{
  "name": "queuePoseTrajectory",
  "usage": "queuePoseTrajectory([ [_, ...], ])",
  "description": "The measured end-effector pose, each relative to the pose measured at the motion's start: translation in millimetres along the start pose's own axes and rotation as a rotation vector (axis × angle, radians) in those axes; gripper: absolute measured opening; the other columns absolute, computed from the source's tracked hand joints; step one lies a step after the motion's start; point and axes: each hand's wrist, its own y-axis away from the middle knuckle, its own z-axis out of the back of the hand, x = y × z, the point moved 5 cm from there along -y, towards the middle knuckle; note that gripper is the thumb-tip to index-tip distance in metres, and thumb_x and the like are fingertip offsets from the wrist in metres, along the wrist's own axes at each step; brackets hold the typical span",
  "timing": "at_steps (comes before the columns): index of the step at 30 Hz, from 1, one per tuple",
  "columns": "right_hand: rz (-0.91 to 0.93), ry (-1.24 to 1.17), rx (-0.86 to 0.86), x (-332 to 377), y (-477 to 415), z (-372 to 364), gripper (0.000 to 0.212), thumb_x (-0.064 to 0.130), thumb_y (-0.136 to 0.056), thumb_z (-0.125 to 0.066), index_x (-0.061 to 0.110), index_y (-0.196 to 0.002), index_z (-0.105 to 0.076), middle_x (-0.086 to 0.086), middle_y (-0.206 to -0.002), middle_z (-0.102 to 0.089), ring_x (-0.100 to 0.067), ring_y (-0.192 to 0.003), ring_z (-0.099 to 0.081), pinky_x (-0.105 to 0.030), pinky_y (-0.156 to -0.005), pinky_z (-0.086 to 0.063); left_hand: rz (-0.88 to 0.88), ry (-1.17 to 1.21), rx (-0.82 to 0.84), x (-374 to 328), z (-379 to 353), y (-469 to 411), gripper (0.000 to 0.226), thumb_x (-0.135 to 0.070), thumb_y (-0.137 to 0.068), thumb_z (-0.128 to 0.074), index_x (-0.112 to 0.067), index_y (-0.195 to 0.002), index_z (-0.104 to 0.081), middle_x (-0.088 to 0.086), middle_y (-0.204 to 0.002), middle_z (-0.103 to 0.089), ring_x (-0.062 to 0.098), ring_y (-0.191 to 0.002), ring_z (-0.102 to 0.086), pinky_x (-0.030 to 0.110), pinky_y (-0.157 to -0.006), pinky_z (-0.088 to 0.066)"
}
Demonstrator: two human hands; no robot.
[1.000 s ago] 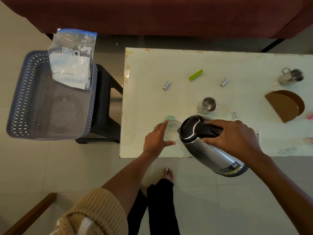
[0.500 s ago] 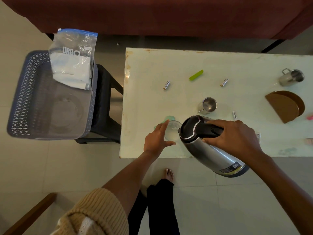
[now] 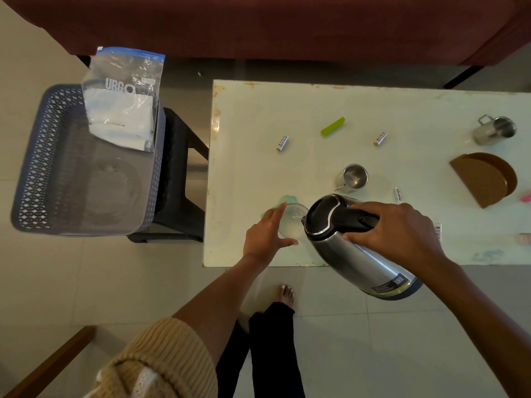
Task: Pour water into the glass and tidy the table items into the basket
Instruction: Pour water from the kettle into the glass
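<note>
Two bare hands are seen from above at the lower centre of the frame, over the near edge of a pale bench [image 3: 402,110]. A clear glass [image 3: 293,221] is steadied on the bench by the left hand [image 3: 265,235], whose grip is curved around the glass's left side with finger and thumb spread along the rim. A steel kettle [image 3: 353,254] with a black lid is held tilted by the right hand [image 3: 396,231], whose grip is wrapped tight around the black handle; the spout is placed just over the glass rim. Water cannot be made out.

A dark perforated basket [image 3: 43,168] is set on a black stool at the left of the frame, well apart from the bench, with a clear plastic bag [image 3: 123,99] leaned against its upper rim.

Scattered across the bench are a small steel cup [image 3: 353,178] just above the kettle, two batteries [image 3: 282,143], and a green clip [image 3: 332,126].
</note>
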Motion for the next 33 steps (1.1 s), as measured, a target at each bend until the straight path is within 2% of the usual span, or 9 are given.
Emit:
queuePoseTrajectory([
  [9, -0.013, -0.017, 0.007, 0.8, 0.1, 0.9, 0.053, 0.053, -0.074, -0.067, 0.038, -0.123, -0.055, -0.001, -0.111, -0.068, -0.024, -0.101, -0.061, -0.030, -0.080, -0.046, -0.008, -0.015, -0.004, 0.4, -0.5, -0.2, 0.091, -0.045, -0.074, -0.074, -0.024, -0.147, -0.023, 0.001, -0.144, -0.044, 0.025, -0.113, -0.057, 0.036, -0.085, -0.051],
  [15, -0.006, -0.018, 0.004, 1.1, 0.9, 1.6, 0.049, 0.052, -0.075, -0.066, 0.038, -0.121, -0.056, -0.002, -0.107, -0.069, -0.025, -0.097, -0.061, -0.029, -0.076, -0.044, -0.005, -0.008, -0.003, 0.4, -0.6, -0.6, 0.091, -0.044, -0.073, -0.074, -0.024, -0.147, -0.024, 0.001, -0.144, -0.044, 0.025, -0.113, -0.057, 0.037, -0.086, -0.051],
  [26, -0.008, -0.032, 0.018, 1.7, 1.4, 2.2, 0.052, 0.050, -0.076, -0.066, 0.035, -0.125, -0.055, -0.003, -0.110, -0.068, -0.024, -0.099, -0.061, -0.026, -0.075, -0.041, -0.001, -0.004, -0.002, -0.6, -0.1, -0.5, 0.091, -0.044, -0.074, -0.074, -0.024, -0.147, -0.024, 0.001, -0.143, -0.044, 0.025, -0.114, -0.056, 0.037, -0.087, -0.050],
  [33, 0.001, -0.050, 0.010, -1.2, 2.2, 2.1, 0.053, 0.053, -0.075, -0.065, 0.034, -0.124, -0.055, -0.003, -0.109, -0.069, -0.024, -0.097, -0.061, -0.031, -0.079, -0.047, 0.005, -0.007, 0.000, -1.9, -0.9, -0.3, 0.092, -0.043, -0.073, -0.075, -0.024, -0.147, -0.023, 0.002, -0.144, -0.044, 0.025, -0.116, -0.056, 0.038, -0.089, -0.052],
])
